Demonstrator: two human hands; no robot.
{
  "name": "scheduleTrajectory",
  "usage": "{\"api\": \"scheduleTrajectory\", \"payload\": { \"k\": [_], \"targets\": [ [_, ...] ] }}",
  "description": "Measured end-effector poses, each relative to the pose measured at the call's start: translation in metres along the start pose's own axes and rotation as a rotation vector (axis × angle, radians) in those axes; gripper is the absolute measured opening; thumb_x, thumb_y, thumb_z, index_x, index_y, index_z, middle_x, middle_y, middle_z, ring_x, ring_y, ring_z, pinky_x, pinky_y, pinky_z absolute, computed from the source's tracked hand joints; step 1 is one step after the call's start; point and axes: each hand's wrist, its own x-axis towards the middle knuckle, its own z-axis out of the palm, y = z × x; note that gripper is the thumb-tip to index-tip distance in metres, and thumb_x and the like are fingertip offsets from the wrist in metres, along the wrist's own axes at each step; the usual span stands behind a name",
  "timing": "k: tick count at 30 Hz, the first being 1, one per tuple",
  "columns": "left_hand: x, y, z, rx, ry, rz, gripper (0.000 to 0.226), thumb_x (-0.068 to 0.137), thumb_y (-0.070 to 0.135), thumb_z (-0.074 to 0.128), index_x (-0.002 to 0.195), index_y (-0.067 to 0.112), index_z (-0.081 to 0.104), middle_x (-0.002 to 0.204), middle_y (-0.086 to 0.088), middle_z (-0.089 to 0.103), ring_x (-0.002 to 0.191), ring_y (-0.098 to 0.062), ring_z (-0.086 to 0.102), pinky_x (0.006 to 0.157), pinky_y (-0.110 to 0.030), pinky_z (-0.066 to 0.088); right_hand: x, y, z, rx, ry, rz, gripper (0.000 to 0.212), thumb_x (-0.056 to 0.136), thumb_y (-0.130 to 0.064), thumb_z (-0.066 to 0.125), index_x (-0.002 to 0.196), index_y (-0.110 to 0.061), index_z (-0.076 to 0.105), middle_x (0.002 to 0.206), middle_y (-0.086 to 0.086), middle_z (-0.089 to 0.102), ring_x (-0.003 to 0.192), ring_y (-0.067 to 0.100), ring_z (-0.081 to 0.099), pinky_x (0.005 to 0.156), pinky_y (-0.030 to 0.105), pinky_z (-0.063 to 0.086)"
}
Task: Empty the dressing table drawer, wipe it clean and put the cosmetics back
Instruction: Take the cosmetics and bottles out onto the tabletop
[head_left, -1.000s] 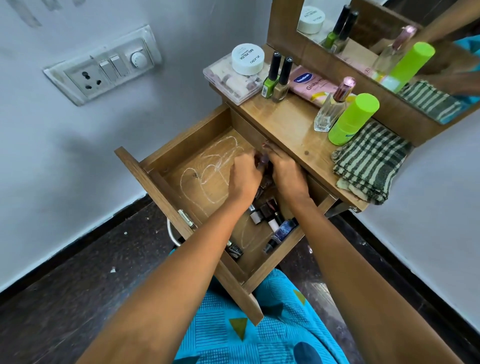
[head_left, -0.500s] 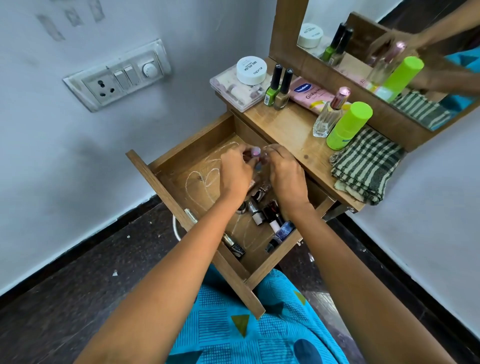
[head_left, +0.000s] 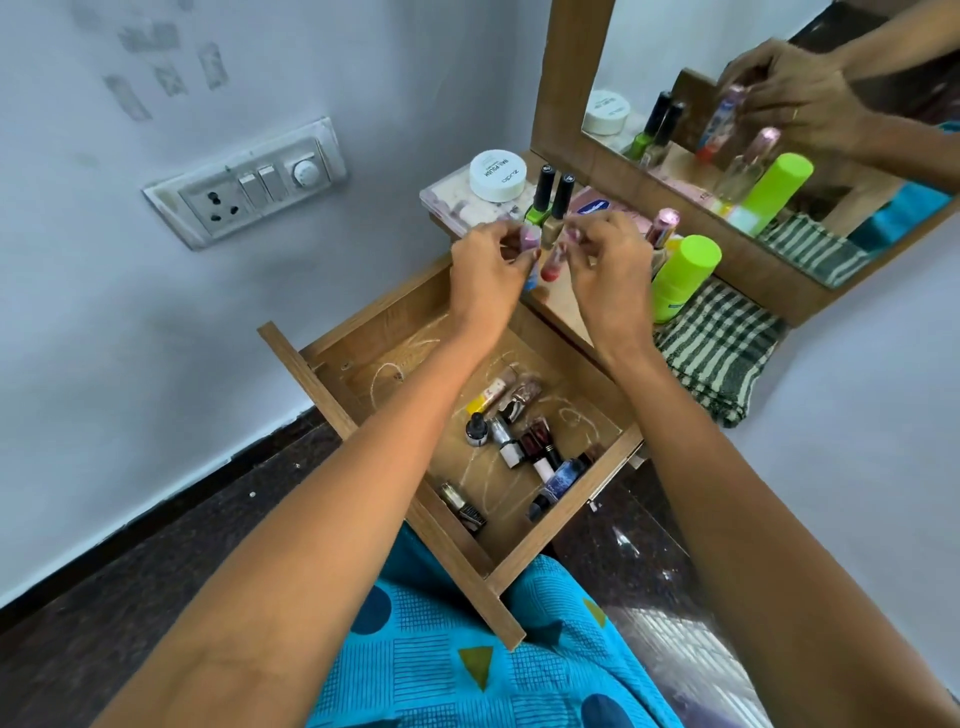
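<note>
two hands are hovering over the table edge, upper middle of the frame. the left hand (head_left: 485, 275) is pinching one blue-based bottle (head_left: 530, 265) with a pink cap, fingers curled round it. the right hand (head_left: 608, 275) is pinching one red-based bottle (head_left: 551, 266), and the two are sitting just beside each other. below them the drawer (head_left: 337, 415) is standing open at centre frame, with cosmetics (head_left: 535, 441) lying loose in its lower right half. i'm counting roughly ten, but they're overlapping, so it's hard to be sure. on the tabletop two black-capped nail polishes (head_left: 541, 200) are standing upright, along with one white jar (head_left: 497, 174), one lime green bottle (head_left: 680, 275) and one checked cloth (head_left: 722, 353). the right hand is partly hiding one perfume bottle (head_left: 664, 228) and most of a pink tube (head_left: 592, 203).
</note>
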Motion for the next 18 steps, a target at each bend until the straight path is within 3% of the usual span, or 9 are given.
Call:
{"api": "scheduleTrajectory", "payload": {
  "k": [4, 6, 9, 18],
  "targets": [
    [0.019, 0.004, 0.007, 0.028, -0.015, 0.023, 0.019, 0.081, 0.005, 0.064, 0.1, 0.004, 0.068, 0.096, -0.005, 0.069, 0.082, -0.007, 0.06, 0.075, -0.013, 0.046, 0.021, 0.007, 0.003, -0.001, 0.008, 0.042, 0.023, 0.087, 0.0, 0.056, 0.108, 0.0, 0.065, 0.107, 0.015, 0.062, 0.092, 0.021, 0.062, 0.086, 0.032, 0.051],
    [0.026, 0.003, 0.008, 0.033, -0.008, 0.036, 0.016, 0.082, 0.004, 0.062, 0.097, 0.004, 0.068, 0.096, -0.007, 0.069, 0.087, -0.013, 0.063, 0.079, -0.019, 0.049, 0.029, 0.009, 0.009, -0.021, -0.003, 0.054, 0.024, 0.086, 0.0, 0.056, 0.108, -0.002, 0.066, 0.107, 0.014, 0.062, 0.093, 0.024, 0.062, 0.085, 0.037, 0.051],
    [0.035, -0.002, 0.01, 0.084, 0.009, 0.056, 0.019, 0.083, 0.006, 0.062, 0.1, 0.003, 0.068, 0.102, -0.012, 0.069, 0.093, -0.02, 0.064, 0.084, -0.029, 0.051, 0.037, 0.009, 0.018, -0.048, -0.041, 0.076, 0.026, 0.086, 0.0, 0.054, 0.111, -0.002, 0.064, 0.11, 0.015, 0.061, 0.096, 0.025, 0.061, 0.085, 0.035, 0.05],
    [0.05, -0.011, 0.017, 0.11, 0.003, 0.063, 0.02, 0.084, 0.008, 0.06, 0.102, 0.003, 0.067, 0.1, -0.013, 0.07, 0.092, -0.022, 0.065, 0.08, -0.027, 0.049, 0.042, 0.012, 0.03, -0.025, -0.051, 0.056, 0.022, 0.083, 0.001, 0.055, 0.103, 0.002, 0.065, 0.106, 0.017, 0.063, 0.095, 0.027, 0.06, 0.083, 0.034, 0.049]
  ]
}}
